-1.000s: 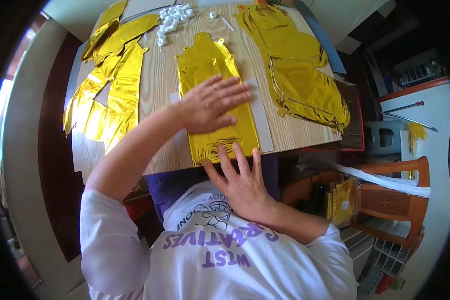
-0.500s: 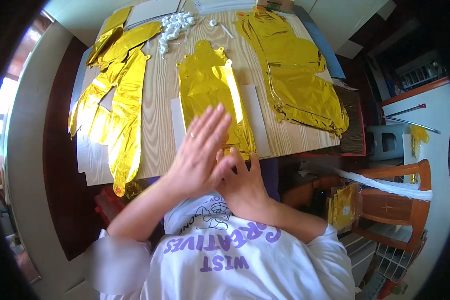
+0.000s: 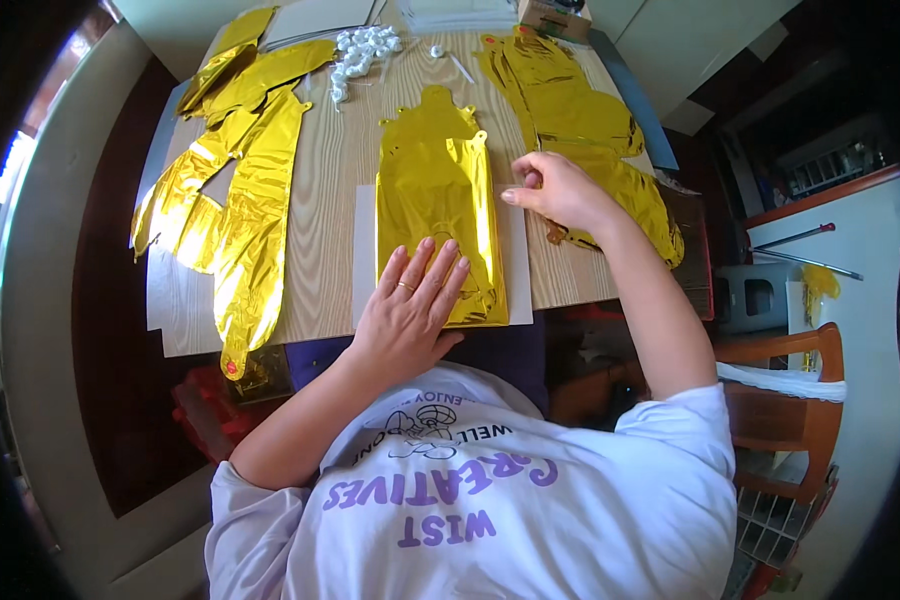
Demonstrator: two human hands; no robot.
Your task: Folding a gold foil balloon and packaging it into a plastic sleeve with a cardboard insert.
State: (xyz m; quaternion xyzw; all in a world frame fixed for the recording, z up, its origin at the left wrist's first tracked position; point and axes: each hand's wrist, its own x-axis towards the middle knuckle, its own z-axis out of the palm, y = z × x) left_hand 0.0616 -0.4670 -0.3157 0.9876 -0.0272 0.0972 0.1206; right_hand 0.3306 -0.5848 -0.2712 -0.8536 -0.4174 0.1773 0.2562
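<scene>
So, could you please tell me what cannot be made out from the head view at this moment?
In the head view:
Near part of the folded gold foil: covered by the left hand.
Whether white card runs unbroken beneath: hidden by that foil.
Whether the right hand holds anything: its curl hides the palm.
Part of the gold sheets on the right: behind the right hand.
Far ends of pale sheets: cut off by the top edge.

1. Surface (image 3: 330,230): pale wood grain, edges bowed by the lens.
2. Window (image 3: 17,165), far left: glaring white daylight, outside view indistinct.
3. Dark reddish-brown panel (image 3: 120,340): upright or flat, cannot be determined.
4. Wooden chair (image 3: 826,425), lower right: reddish-brown frame.
5. Grey plastic stool (image 3: 733,293): near the chair.
6. Shelving (image 3: 832,158), upper right: deep shadow, contents indistinct.
</scene>
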